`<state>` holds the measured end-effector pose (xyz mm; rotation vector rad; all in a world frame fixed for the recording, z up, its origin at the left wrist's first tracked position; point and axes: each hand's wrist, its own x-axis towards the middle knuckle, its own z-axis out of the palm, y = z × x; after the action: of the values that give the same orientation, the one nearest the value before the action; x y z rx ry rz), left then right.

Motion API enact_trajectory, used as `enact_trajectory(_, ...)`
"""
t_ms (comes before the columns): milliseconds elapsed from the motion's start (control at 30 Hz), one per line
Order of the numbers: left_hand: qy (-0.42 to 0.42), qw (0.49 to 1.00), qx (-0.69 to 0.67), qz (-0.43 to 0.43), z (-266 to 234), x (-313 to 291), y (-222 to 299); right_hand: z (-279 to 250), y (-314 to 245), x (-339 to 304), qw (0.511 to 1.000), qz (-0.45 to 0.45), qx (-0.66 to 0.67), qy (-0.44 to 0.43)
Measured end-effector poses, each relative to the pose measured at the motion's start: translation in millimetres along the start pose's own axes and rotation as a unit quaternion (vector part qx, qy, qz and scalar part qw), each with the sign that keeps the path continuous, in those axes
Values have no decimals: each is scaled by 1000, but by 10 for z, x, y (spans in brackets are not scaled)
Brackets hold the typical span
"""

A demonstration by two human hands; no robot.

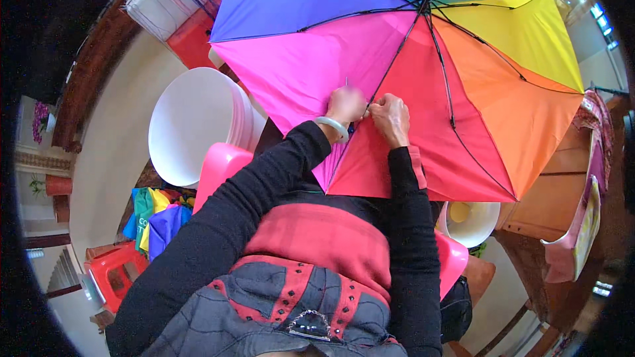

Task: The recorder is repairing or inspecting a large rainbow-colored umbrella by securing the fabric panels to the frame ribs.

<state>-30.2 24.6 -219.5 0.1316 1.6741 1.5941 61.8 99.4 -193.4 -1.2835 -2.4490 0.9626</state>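
An open umbrella (410, 125) with rainbow panels lies inside-up before me, its black ribs and shaft showing. My left hand (346, 106), a pale bangle (333, 127) on its wrist, is closed in a pinch over the pink panel (291, 79). A thin needle-like tip stands up above its blurred knuckles; what its fingers hold is hidden. Against it, at the seam with the red panel (423, 158), my right hand (391, 119) is closed, its fingertips pinching at a black umbrella rib (393, 63). The fingertips of both hands nearly meet there.
Left of the umbrella stands a white bucket (192, 125), with a pink chair (221, 165) beside it. Folded coloured cloth (162, 221) lies near a red stool (116, 271). A second white bucket (471, 221) sits beneath the umbrella's right edge, by a wooden cabinet (552, 205).
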Motion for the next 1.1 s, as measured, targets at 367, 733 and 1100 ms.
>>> enact_trajectory(367, -33, 999, -17, -6, -42, -107, 93, 42, 137, 9, 997, -49, 52, 12)
enact_trajectory(733, -88, 995, -21, -32, -92, -16, 69, 91, 186, 21, 996, -75, 43, 34)
enact_trajectory(1100, -68, 995, 19, -67, -57, -15, 127, 71, 173, 124, 977, -192, 46, 85)
